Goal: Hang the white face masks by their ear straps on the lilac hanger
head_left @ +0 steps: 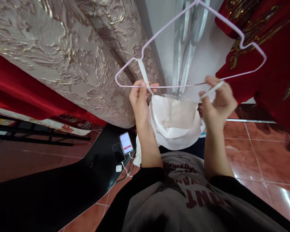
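A pale pink clothes hanger (170, 24) spans the upper middle of the view, its hook cut off by the top edge. A white garment with thin straps (176, 132) hangs below its lower bar. One strap (143, 71) loops over the hanger's left notch. My left hand (140, 98) is closed around the lower bar and the lower part of that strap, thumb in front and some fingers behind. Slightly blurred, my right hand (218, 104) grips the other strap (212, 90) near the bar's right half. The garment's lower part is partly hidden against my body.
Embossed beige-gold fabric (70, 58) drapes at left, and red fabric with gold decoration (263, 71) hangs at right. A black bench-like surface (87, 180) holds a lit phone (126, 143), a dark phone (118, 153) and a white charger (119, 168). Red floor tiles (246, 151) lie below.
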`<state>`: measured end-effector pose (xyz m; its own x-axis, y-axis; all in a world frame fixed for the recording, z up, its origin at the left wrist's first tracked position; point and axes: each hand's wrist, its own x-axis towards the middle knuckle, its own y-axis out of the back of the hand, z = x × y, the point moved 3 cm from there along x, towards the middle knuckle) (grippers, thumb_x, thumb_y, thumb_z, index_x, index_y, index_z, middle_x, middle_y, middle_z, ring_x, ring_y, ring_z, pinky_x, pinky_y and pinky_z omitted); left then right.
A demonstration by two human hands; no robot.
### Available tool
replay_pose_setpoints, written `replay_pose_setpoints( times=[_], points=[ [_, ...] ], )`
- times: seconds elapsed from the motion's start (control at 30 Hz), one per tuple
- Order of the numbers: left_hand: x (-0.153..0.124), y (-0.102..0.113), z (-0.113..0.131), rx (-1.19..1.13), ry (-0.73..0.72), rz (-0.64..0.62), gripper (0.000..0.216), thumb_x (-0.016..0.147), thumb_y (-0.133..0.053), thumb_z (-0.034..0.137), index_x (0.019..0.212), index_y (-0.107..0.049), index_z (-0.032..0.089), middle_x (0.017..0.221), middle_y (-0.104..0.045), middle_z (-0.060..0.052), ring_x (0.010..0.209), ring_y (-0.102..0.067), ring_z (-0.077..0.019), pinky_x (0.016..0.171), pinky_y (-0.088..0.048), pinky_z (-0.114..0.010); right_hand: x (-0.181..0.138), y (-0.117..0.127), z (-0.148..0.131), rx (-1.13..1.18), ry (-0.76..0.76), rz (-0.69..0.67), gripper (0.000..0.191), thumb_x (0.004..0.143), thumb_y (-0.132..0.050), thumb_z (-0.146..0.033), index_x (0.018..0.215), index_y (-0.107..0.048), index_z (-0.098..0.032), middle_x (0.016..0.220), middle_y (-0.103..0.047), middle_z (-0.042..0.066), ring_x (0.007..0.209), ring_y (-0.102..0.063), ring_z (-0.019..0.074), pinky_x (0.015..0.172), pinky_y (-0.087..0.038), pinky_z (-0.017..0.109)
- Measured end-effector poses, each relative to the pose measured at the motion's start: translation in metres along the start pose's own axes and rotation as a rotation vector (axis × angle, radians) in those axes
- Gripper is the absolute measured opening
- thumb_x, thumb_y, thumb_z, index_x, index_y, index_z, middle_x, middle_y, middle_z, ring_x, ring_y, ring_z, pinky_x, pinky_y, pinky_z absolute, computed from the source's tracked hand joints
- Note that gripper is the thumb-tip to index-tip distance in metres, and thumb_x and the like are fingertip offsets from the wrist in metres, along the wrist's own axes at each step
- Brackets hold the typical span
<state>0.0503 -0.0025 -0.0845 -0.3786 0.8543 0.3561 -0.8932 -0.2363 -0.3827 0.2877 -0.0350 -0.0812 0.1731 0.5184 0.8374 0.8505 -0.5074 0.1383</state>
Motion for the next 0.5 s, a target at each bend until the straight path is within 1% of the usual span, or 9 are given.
replay_pose_setpoints(
  times=[0.07, 0.13, 0.17, 0.23, 0.27, 0.37, 0.4, 0.43, 0.5],
  points=[
    [0.001, 0.002, 0.003, -0.007, -0.035, 0.009, 0.027, 0.099, -0.073, 0.049, 0.091, -0.070, 0.022, 0.085, -0.077, -0.003, 0.079, -0.075, -0.0169, 0.077, -0.059, -0.029, 0.000, 0.024, 0.029, -0.014, 0.012, 0.258, 0.037, 0.096, -0.073, -0.036, 0.133, -0.071, -0.034, 0.123, -0.073, 0.004, 0.118, -0.072, 0.0265, 0.103, -0.057, 0.053],
    [0.001, 0.003, 0.005, 0.010, -0.060, 0.014, 0.029, 0.099, -0.071, 0.050, 0.091, -0.070, 0.022, 0.083, -0.075, -0.003, 0.078, -0.074, -0.0164, 0.077, -0.058, -0.029, 0.004, 0.050, 0.057, -0.015, 0.088, 0.478, 0.033, 0.093, -0.077, -0.037, 0.125, -0.075, -0.033, 0.118, -0.074, 0.001, 0.112, -0.072, 0.0224, 0.104, -0.054, 0.050],
    [0.001, 0.004, 0.005, 0.022, -0.069, 0.009, 0.031, 0.099, -0.071, 0.052, 0.092, -0.070, 0.022, 0.082, -0.074, -0.002, 0.078, -0.073, -0.0164, 0.077, -0.057, -0.029, 0.009, 0.062, 0.068, 0.014, 0.147, 0.528, 0.034, 0.091, -0.078, -0.042, 0.123, -0.076, -0.032, 0.115, -0.075, 0.000, 0.110, -0.071, 0.0210, 0.105, -0.053, 0.049],
    [0.001, 0.004, 0.007, 0.037, -0.081, -0.005, 0.034, 0.098, -0.072, 0.055, 0.092, -0.070, 0.022, 0.082, -0.073, -0.002, 0.077, -0.073, -0.0164, 0.077, -0.057, -0.029, 0.025, 0.075, 0.078, 0.032, 0.189, 0.460, 0.034, 0.090, -0.077, -0.046, 0.122, -0.077, -0.034, 0.112, -0.075, -0.003, 0.106, -0.072, 0.0185, 0.104, -0.053, 0.048],
    [0.001, 0.004, 0.007, 0.039, -0.083, -0.010, 0.035, 0.097, -0.072, 0.057, 0.092, -0.070, 0.022, 0.082, -0.073, -0.002, 0.077, -0.072, -0.0163, 0.077, -0.056, -0.029, 0.034, 0.078, 0.077, 0.030, 0.186, 0.407, 0.035, 0.090, -0.077, -0.048, 0.122, -0.077, -0.033, 0.110, -0.075, -0.003, 0.104, -0.072, 0.0181, 0.102, -0.054, 0.046],
    [0.002, 0.006, 0.009, 0.061, -0.057, 0.005, 0.037, 0.098, -0.071, 0.059, 0.090, -0.068, 0.022, 0.083, -0.073, -0.002, 0.076, -0.071, -0.0160, 0.074, -0.055, -0.029, 0.063, 0.072, 0.053, 0.007, 0.062, 0.233, 0.030, 0.088, -0.079, -0.047, 0.111, -0.082, -0.028, 0.098, -0.076, 0.000, 0.095, -0.073, 0.0179, 0.090, -0.057, 0.040],
    [0.003, 0.007, 0.009, 0.073, -0.040, 0.015, 0.037, 0.098, -0.070, 0.058, 0.090, -0.067, 0.022, 0.082, -0.073, -0.002, 0.076, -0.071, -0.0159, 0.073, -0.055, -0.028, 0.072, 0.068, 0.043, 0.006, -0.006, 0.179, 0.024, 0.089, -0.079, -0.041, 0.106, -0.083, -0.025, 0.093, -0.076, 0.002, 0.090, -0.073, 0.0173, 0.086, -0.057, 0.038],
    [0.004, 0.008, 0.009, 0.080, -0.027, 0.023, 0.036, 0.099, -0.070, 0.057, 0.090, -0.067, 0.022, 0.080, -0.072, -0.002, 0.076, -0.071, -0.0158, 0.073, -0.054, -0.028, 0.080, 0.063, 0.032, 0.004, -0.037, 0.104, 0.019, 0.087, -0.080, -0.034, 0.102, -0.082, -0.022, 0.089, -0.075, 0.003, 0.087, -0.072, 0.0171, 0.081, -0.056, 0.036],
    [0.004, 0.007, 0.009, 0.055, -0.029, 0.015, 0.033, 0.099, -0.071, 0.053, 0.089, -0.067, 0.022, 0.077, -0.070, -0.002, 0.073, -0.070, -0.0151, 0.071, -0.053, -0.027, 0.094, 0.053, 0.012, -0.009, -0.027, -0.019, 0.016, 0.078, -0.081, -0.019, 0.093, -0.079, -0.019, 0.083, -0.072, 0.003, 0.079, -0.069, 0.0164, 0.075, -0.053, 0.035]
  ],
)
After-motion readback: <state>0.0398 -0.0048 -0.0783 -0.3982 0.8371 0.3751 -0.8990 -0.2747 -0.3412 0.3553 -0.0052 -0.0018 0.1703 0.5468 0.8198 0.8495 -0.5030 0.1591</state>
